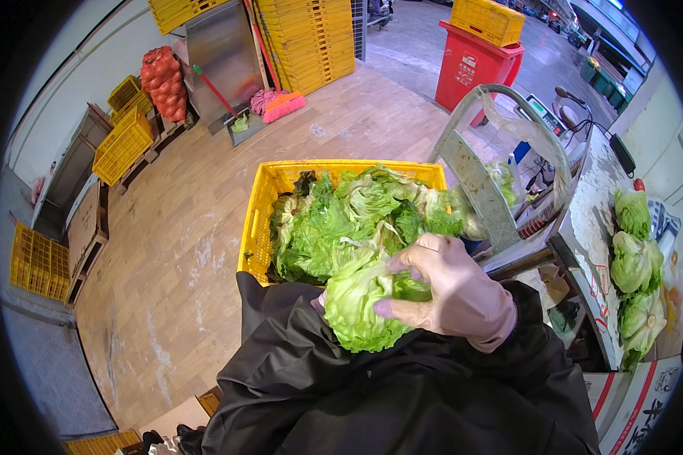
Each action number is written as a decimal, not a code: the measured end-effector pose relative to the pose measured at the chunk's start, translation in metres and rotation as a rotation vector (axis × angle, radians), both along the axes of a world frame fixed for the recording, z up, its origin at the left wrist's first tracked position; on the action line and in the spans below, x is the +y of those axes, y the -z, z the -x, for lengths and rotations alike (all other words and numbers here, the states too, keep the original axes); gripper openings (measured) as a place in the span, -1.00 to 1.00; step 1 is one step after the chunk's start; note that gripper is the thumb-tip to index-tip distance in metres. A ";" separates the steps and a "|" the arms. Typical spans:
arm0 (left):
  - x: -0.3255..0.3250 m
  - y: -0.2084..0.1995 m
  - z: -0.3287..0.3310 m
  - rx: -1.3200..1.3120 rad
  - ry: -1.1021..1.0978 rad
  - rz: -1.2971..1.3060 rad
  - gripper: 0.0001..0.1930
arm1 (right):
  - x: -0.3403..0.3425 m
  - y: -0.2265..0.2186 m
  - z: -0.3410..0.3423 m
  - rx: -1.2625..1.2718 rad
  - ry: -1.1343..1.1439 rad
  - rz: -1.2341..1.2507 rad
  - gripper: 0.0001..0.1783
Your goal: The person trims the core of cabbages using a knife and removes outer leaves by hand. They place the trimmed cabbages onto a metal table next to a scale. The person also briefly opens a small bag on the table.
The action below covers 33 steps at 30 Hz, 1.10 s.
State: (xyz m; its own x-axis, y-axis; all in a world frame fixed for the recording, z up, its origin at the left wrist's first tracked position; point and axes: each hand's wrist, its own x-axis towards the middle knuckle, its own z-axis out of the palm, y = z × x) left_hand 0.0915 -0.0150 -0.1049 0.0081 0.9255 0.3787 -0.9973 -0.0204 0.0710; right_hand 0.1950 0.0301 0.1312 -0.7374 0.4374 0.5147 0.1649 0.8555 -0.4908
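A pale green head of lettuce [360,299] is held up over my lap, in front of the yellow crate. My left hand [319,305] supports it from the left and below; only a sliver of its pinkish glove shows, the fingers hidden by the leaves. In a matching glove, my right hand [463,292] is at the lettuce's right side. Its thumb and fingers are curved and spread apart, the tips over the outer leaves. Loose lettuce leaves [319,227] fill the yellow plastic crate [256,216] just beyond.
To the right stand a worn metal chair frame [474,186] and a table [584,235] bearing several lettuce heads [634,262]. A red bin [470,68], stacked yellow crates [311,42], a pink broom [283,108] and a red net sack [165,83] stand farther off.
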 end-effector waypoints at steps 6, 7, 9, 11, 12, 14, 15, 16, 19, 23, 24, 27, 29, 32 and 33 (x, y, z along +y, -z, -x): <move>-0.014 -0.080 0.045 0.576 0.260 0.274 -0.67 | 0.003 0.009 -0.004 -0.136 -0.180 0.141 -0.73; -0.014 -0.101 0.052 0.361 0.439 0.318 -0.66 | 0.000 0.009 -0.004 -0.103 -0.132 0.104 -0.74; -0.010 -0.089 0.046 1.140 -0.100 -0.012 -0.68 | -0.004 0.010 -0.005 -0.037 -0.036 0.032 -0.76; -0.012 -0.083 0.042 1.347 -0.292 -0.104 -0.70 | -0.005 0.012 -0.005 -0.021 -0.033 0.049 -0.81; -0.013 -0.083 0.041 1.254 -0.230 -0.054 -0.70 | -0.005 0.014 -0.005 -0.013 -0.029 0.055 -0.83; -0.015 -0.083 0.040 0.974 -0.052 0.088 -0.71 | -0.005 0.021 -0.004 0.105 0.021 0.077 -0.85; -0.015 -0.084 0.039 0.872 0.008 0.131 -0.71 | -0.005 0.024 -0.003 0.165 0.046 0.086 -0.86; -0.015 -0.086 0.039 0.777 0.059 0.174 -0.71 | -0.005 0.025 -0.002 0.176 0.082 0.070 -0.87; -0.016 -0.085 0.036 0.651 0.106 0.224 -0.72 | -0.002 0.024 0.000 0.224 0.104 0.156 -0.88; -0.014 -0.089 0.032 0.548 0.105 0.251 -0.72 | 0.004 0.014 0.000 0.228 0.081 0.359 -0.81; -0.014 -0.090 0.031 0.531 0.097 0.250 -0.72 | 0.004 0.012 -0.002 0.201 0.062 0.361 -0.81; -0.018 -0.108 0.038 0.584 0.079 0.193 -0.73 | 0.002 -0.003 -0.008 0.143 -0.046 0.285 -0.82; -0.013 -0.126 0.063 1.029 -0.055 -0.105 -0.70 | -0.001 -0.013 -0.012 0.132 -0.166 0.113 -0.83; -0.010 -0.119 0.069 0.782 0.004 -0.052 -0.65 | -0.008 -0.005 -0.015 0.099 -0.281 0.026 -0.84; -0.011 -0.108 0.066 0.565 0.080 0.050 -0.64 | -0.012 -0.001 -0.016 0.088 -0.300 0.039 -0.84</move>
